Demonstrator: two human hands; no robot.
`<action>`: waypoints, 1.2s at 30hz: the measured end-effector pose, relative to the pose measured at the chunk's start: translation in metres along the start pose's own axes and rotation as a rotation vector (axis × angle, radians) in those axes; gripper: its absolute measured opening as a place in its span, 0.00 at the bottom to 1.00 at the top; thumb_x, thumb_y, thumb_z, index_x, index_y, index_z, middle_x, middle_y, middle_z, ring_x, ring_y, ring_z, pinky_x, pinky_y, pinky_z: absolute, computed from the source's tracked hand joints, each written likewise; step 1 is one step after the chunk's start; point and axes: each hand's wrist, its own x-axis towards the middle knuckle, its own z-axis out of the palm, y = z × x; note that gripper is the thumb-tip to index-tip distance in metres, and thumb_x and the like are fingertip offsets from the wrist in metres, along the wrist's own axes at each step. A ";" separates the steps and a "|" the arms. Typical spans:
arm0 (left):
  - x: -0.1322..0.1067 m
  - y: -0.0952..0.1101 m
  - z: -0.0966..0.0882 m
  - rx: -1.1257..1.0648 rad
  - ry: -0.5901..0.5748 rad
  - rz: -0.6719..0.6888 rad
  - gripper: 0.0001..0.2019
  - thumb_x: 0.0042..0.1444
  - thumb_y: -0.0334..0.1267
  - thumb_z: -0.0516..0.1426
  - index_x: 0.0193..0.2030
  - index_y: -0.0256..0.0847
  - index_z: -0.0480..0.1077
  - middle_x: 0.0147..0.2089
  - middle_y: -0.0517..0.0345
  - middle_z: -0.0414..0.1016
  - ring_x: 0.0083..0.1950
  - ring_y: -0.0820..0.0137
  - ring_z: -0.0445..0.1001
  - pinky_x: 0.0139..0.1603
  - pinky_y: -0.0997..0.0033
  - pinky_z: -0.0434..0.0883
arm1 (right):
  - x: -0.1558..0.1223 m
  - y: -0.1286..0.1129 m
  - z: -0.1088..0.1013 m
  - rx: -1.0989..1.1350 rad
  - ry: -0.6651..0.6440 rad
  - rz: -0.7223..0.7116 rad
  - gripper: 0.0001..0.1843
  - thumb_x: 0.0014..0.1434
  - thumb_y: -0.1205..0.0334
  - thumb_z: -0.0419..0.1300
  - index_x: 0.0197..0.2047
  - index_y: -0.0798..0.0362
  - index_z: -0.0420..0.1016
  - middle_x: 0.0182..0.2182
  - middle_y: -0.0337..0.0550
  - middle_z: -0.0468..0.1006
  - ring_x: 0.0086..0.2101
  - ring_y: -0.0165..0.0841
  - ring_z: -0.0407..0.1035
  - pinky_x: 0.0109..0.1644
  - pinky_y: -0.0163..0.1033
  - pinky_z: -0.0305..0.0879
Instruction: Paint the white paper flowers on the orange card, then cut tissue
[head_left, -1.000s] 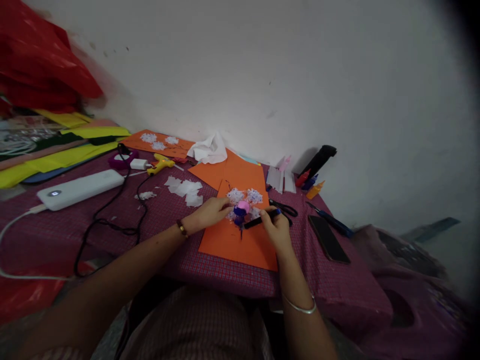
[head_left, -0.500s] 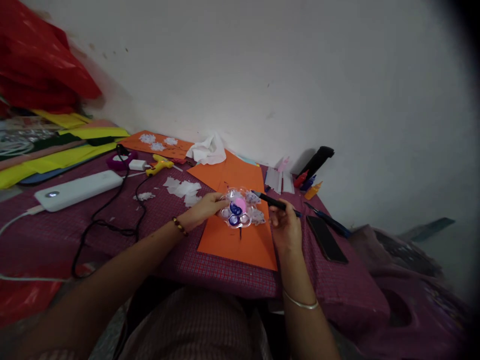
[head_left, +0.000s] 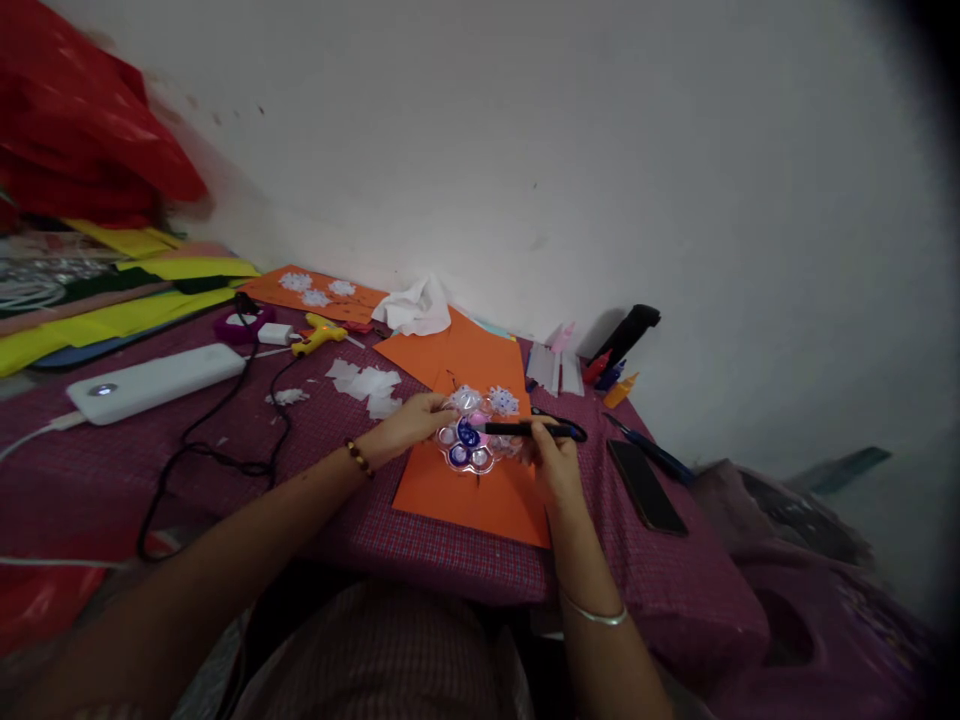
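My left hand (head_left: pixel 416 418) grips a small clear flower-shaped paint palette (head_left: pixel 466 447) with blue and pink paint, tilted up above an orange sheet (head_left: pixel 480 495). My right hand (head_left: pixel 551 458) is closed around a black brush (head_left: pixel 521 429) held level, its tip touching the blue paint in the palette. White paper snowflakes (head_left: pixel 504 400) lie on the orange sheet just behind the palette.
A black phone (head_left: pixel 646 487) and a dark tool (head_left: pixel 651 447) lie to the right. A white power bank (head_left: pixel 154 381), black cable (head_left: pixel 217 450), yellow glue gun (head_left: pixel 320 334), white paper scraps (head_left: pixel 367 381), more orange sheets (head_left: pixel 319 292) and paint bottles (head_left: pixel 611 372) sit on the checked cloth.
The palette was lifted off the orange sheet and tilted. The brush swung away to the right, then came back, and its tip now rests in the blue paint.
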 end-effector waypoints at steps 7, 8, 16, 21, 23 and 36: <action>0.000 -0.001 0.000 0.038 0.005 0.018 0.11 0.53 0.44 0.55 0.27 0.38 0.66 0.21 0.65 0.61 0.22 0.76 0.57 0.22 0.76 0.53 | -0.003 0.000 -0.002 -0.091 0.095 -0.075 0.15 0.55 0.47 0.62 0.29 0.51 0.69 0.15 0.31 0.69 0.14 0.26 0.59 0.17 0.31 0.53; 0.001 -0.002 0.000 0.047 0.008 0.025 0.11 0.53 0.44 0.55 0.26 0.38 0.66 0.21 0.65 0.61 0.22 0.76 0.58 0.22 0.76 0.52 | -0.004 -0.001 -0.002 -0.106 0.096 -0.081 0.16 0.55 0.47 0.62 0.29 0.51 0.69 0.15 0.31 0.69 0.14 0.26 0.59 0.18 0.31 0.53; 0.005 -0.003 0.003 0.121 0.035 0.077 0.09 0.51 0.39 0.55 0.24 0.39 0.65 0.22 0.64 0.63 0.26 0.74 0.61 0.26 0.75 0.57 | -0.005 -0.006 0.005 -0.156 0.025 -0.105 0.15 0.55 0.48 0.62 0.33 0.52 0.72 0.18 0.34 0.71 0.16 0.27 0.60 0.20 0.33 0.56; 0.007 -0.008 0.003 0.159 0.049 0.100 0.09 0.51 0.40 0.55 0.24 0.39 0.65 0.23 0.64 0.63 0.27 0.73 0.61 0.26 0.75 0.57 | -0.007 -0.006 0.010 -0.188 -0.043 -0.098 0.15 0.53 0.49 0.63 0.34 0.52 0.75 0.21 0.37 0.73 0.19 0.28 0.62 0.22 0.35 0.58; 0.007 -0.009 0.003 0.169 0.045 0.109 0.09 0.51 0.41 0.55 0.25 0.39 0.66 0.24 0.64 0.64 0.27 0.73 0.62 0.27 0.74 0.58 | -0.007 -0.005 0.010 -0.206 -0.056 -0.100 0.13 0.53 0.50 0.64 0.31 0.52 0.75 0.21 0.38 0.73 0.20 0.29 0.63 0.23 0.35 0.59; 0.003 -0.002 0.003 0.100 0.027 0.054 0.11 0.52 0.43 0.56 0.26 0.39 0.67 0.22 0.64 0.63 0.24 0.74 0.61 0.23 0.76 0.57 | -0.008 -0.005 0.010 -0.218 -0.022 -0.101 0.13 0.53 0.51 0.64 0.26 0.52 0.72 0.18 0.34 0.68 0.19 0.28 0.60 0.23 0.34 0.56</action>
